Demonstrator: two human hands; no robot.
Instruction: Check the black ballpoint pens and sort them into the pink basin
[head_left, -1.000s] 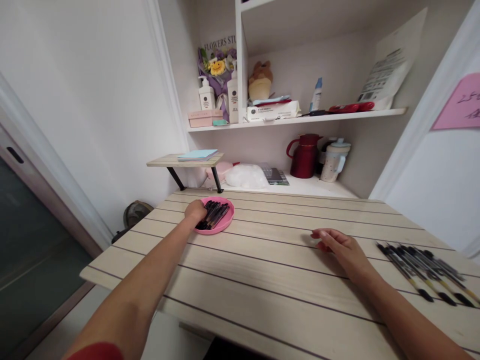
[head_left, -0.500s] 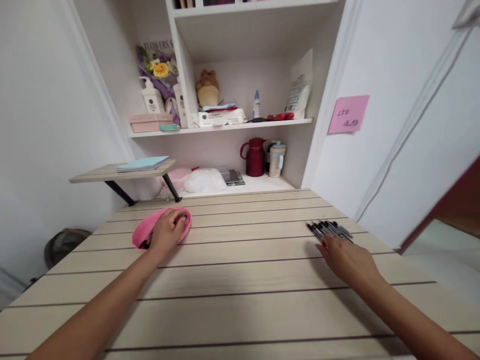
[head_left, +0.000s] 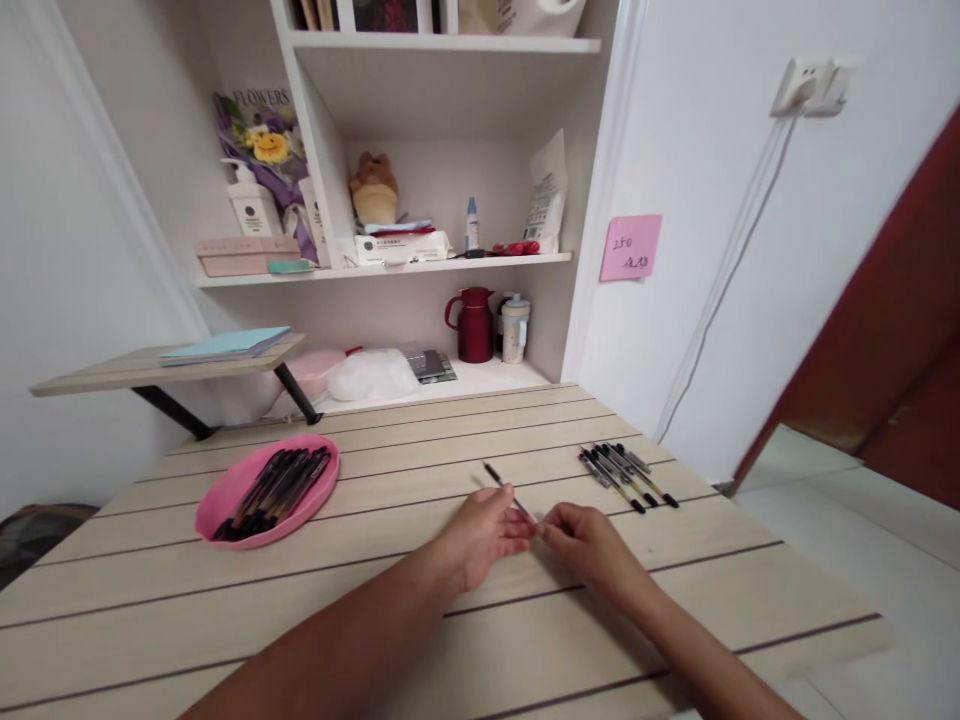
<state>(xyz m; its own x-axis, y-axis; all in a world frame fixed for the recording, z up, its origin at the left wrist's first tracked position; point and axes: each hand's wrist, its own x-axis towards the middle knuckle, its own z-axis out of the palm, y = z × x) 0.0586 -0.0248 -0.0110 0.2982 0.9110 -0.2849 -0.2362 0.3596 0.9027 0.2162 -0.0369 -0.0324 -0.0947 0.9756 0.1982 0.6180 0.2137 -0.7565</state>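
In the middle of the table, both hands meet at one slim pen [head_left: 519, 505], whose black end points up and to the left. My left hand [head_left: 480, 535] has its thumb over the pen's shaft, with the other fingers stretched behind it. At the pen's lower end, my right hand [head_left: 589, 550] is closed in a pinch; the fingers partly hide that end. A pink oval tray [head_left: 330, 490] on the left holds several black pens [head_left: 274, 490]. To the right of my hands lies a loose group of clear-barrelled pens [head_left: 622, 470] with black parts.
A small raised stand [head_left: 97, 370] with blue paper [head_left: 225, 345] rises at the back left. Behind the table are white shelves [head_left: 450, 42] with a dark red jug [head_left: 475, 325] and a cup [head_left: 515, 330]. A pink note [head_left: 630, 248] is stuck to the right-hand wall.
My left hand has come out of the pink tray and moved right. My right hand has left the pen group and moved left with a pen. The camera view has turned right.
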